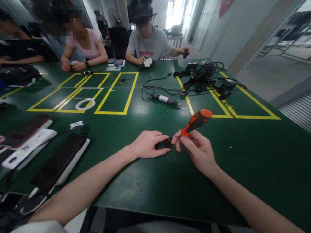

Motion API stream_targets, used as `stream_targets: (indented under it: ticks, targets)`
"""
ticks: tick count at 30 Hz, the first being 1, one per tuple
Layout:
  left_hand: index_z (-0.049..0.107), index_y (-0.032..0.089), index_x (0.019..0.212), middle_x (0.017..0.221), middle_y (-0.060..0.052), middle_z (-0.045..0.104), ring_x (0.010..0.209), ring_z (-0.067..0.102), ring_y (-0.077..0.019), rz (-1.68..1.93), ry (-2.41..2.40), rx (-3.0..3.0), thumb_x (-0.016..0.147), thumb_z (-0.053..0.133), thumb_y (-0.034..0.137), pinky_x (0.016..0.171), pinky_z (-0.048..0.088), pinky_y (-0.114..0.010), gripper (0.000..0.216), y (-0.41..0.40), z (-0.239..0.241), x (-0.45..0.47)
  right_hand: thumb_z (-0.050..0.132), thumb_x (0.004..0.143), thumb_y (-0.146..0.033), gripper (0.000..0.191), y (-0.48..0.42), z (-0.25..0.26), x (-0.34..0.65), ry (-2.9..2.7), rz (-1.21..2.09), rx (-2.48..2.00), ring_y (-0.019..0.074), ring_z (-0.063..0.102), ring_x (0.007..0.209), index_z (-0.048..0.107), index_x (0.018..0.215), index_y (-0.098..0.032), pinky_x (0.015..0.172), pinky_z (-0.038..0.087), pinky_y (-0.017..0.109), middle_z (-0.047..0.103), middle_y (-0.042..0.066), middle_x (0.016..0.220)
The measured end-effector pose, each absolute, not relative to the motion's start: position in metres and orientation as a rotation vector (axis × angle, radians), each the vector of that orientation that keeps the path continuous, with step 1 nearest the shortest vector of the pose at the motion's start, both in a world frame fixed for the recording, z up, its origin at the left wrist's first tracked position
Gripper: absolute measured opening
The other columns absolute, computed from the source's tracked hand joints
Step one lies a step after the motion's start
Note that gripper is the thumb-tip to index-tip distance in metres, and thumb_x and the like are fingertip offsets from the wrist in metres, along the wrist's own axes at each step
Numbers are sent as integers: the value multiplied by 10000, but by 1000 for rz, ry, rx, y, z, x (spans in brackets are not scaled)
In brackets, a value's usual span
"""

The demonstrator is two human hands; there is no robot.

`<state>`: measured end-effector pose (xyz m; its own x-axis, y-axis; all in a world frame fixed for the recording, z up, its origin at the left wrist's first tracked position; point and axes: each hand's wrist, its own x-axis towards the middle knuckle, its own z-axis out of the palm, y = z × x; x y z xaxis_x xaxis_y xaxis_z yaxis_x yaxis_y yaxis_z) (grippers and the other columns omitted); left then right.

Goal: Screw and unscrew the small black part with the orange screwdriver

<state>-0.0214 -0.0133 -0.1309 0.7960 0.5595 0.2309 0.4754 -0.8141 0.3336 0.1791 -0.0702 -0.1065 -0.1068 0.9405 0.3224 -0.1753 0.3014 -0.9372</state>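
Note:
On the green table (136, 184), my left hand (148, 144) grips a small black cylindrical part (168, 142) between thumb and fingers. My right hand (200, 150) is closed around the lower end of an orange and black screwdriver (197, 122). The screwdriver's handle leans up and to the right, and its shaft is hidden by my fingers. My right fingertips are right beside the black part; whether they touch it I cannot tell.
Beyond my hands lies a silver and black electric screwdriver (166, 99) with a cord. A cable heap (204, 72) is at the back right. A white tape roll (85, 104) lies left, past a phone (59, 160) on a power bank. Several people sit opposite.

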Motion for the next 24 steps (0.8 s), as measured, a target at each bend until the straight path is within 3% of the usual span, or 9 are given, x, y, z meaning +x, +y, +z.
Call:
stream_targets:
  ticks: [5,10,14,17,24]
  targets:
    - [704,176,1023,790,-12,646,741,632,-171,492,788,2725,980,611,467,650,425,-279,308,-13,-132,-21,797,898,-465,274,-71,-107,180,-1334,1084,-859,126,595,560,691,838,-219,547,531,268,718,17,753]
    - [701,180,1038,791,-12,647,736,636,-173,511,785,2737,986,595,479,648,428,-284,322,-13,-132,-21,743,926,-520,342,-70,-106,182,-1398,1053,-897,140,578,552,707,791,-208,544,528,298,660,19,698]
    - [702,182,1047,787,-12,646,741,646,-176,503,786,2736,987,596,486,649,435,-284,327,-13,-132,-21,765,906,-527,311,-71,-107,181,-1340,1080,-855,141,607,547,707,891,-221,535,551,294,715,24,750]
    - [695,189,1051,796,-12,653,761,655,-172,474,791,2729,990,596,483,669,450,-277,317,-13,-132,-21,807,865,-530,332,-71,-108,181,-1344,1046,-907,146,609,549,693,846,-219,533,549,288,716,22,716]
    - [698,189,1045,813,-18,666,772,656,-176,477,806,2735,988,590,492,668,451,-285,327,-13,-131,-21,717,937,-549,362,-70,-104,183,-1413,1038,-905,149,591,552,730,817,-208,545,539,303,684,29,691]
